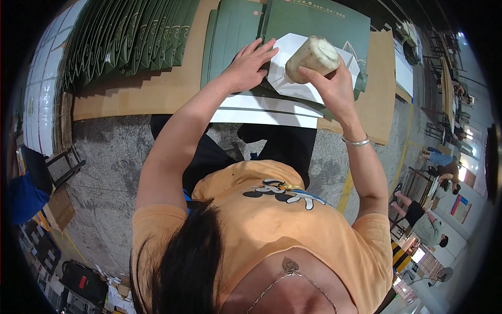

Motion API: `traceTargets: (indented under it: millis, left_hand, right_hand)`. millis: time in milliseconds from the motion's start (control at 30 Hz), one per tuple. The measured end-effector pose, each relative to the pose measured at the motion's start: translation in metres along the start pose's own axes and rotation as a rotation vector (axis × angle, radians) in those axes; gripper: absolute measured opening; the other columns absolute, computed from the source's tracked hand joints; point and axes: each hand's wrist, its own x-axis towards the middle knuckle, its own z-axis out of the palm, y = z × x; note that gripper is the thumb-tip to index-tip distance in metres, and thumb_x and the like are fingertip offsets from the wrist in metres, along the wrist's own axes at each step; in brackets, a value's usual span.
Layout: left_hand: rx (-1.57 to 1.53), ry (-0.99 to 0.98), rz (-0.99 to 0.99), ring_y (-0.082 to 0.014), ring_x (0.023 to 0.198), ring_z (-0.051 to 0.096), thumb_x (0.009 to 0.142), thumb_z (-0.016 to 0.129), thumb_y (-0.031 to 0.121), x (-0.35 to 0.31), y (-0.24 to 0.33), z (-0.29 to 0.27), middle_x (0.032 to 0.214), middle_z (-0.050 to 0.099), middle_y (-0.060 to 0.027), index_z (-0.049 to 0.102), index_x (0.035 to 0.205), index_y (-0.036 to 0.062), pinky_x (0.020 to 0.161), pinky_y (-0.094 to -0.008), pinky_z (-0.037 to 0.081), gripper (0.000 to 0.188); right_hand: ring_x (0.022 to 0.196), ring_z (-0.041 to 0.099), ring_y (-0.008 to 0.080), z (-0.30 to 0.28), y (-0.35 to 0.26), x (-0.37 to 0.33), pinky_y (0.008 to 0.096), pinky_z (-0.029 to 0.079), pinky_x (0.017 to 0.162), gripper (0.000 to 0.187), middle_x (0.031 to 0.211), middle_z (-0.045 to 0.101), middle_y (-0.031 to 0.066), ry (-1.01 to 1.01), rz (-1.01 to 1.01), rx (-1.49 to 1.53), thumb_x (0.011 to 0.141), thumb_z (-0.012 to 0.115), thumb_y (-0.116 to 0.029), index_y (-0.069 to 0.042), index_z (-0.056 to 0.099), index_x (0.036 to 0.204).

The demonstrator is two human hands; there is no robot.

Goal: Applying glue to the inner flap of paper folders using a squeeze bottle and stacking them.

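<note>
My right hand grips a thick, pale cylinder with greenish, worn sides; its exact kind I cannot make out. It is tilted over the white folded end of a green paper bag, and whether it touches the paper is unclear. With fingers spread, my left hand rests at the left edge of that white folded part, holding nothing. Flat beyond both hands lies a green paper bag with a pale cord handle. More flat green bags lie beside my left hand.
Many folded green bags stand in a row at the far left of the brown board tabletop. White sheets stick out at the near edge. On the right, several people work at tables. A black chair stands at left.
</note>
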Motion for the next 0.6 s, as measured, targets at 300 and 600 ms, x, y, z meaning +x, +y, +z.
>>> traceTargets:
  millis: [300,600]
  left_hand:
    - [0.017,0.032,0.007,-0.0289,0.148,0.017,0.088,0.056,0.004,-0.001,-0.003,0.004,0.161,0.018,0.0019,0.036,0.150,0.0204,0.121,-0.0426,0.016,0.067]
    - [0.040,0.020,0.022,-0.0276,0.148,0.015,0.087,0.051,0.005,-0.001,-0.004,0.004,0.162,0.017,0.0011,0.036,0.150,0.0177,0.122,-0.0424,0.015,0.065]
  right_hand:
    - [0.100,0.066,0.0208,-0.008,-0.004,-0.009,0.0320,0.054,0.087,0.061,0.108,0.068,0.0169,-0.005,-0.012,-0.012,0.077,0.080,-0.026,0.007,0.053,0.122]
    - [0.100,0.066,0.0202,-0.023,-0.003,-0.017,0.0316,0.054,0.086,0.061,0.109,0.068,0.0162,0.010,0.012,-0.069,0.077,0.081,-0.026,0.007,0.055,0.121]
